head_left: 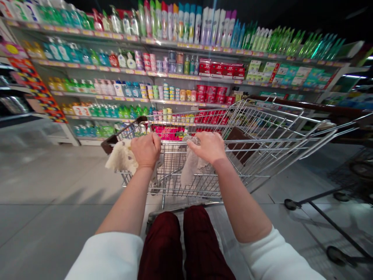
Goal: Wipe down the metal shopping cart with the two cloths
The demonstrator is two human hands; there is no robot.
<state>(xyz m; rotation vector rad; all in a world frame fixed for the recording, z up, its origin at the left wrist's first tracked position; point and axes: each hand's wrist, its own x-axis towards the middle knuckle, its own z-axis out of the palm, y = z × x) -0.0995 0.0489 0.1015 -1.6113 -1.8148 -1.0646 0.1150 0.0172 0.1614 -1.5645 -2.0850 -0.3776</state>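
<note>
A wire shopping cart [201, 179] stands right in front of me. My left hand [146, 149] is closed at the cart's near rim, and a cream-coloured cloth [121, 156] bunches out from it to the left. Over the same rim lies my right hand [212, 147], its fingers curled round a pale greyish cloth [190, 165] that hangs down against the wire mesh. The tips of the right fingers are hidden behind the rim. Brown plastic pieces [109, 144] cover the cart's left corner.
Shelves [163, 42] packed with bottles, spray cans, tubs and boxes run across the back. A red and orange display strip [43, 93] edges their left end. To the right, dark wheeled frames [323, 217] stand on the grey tiled floor [35, 186].
</note>
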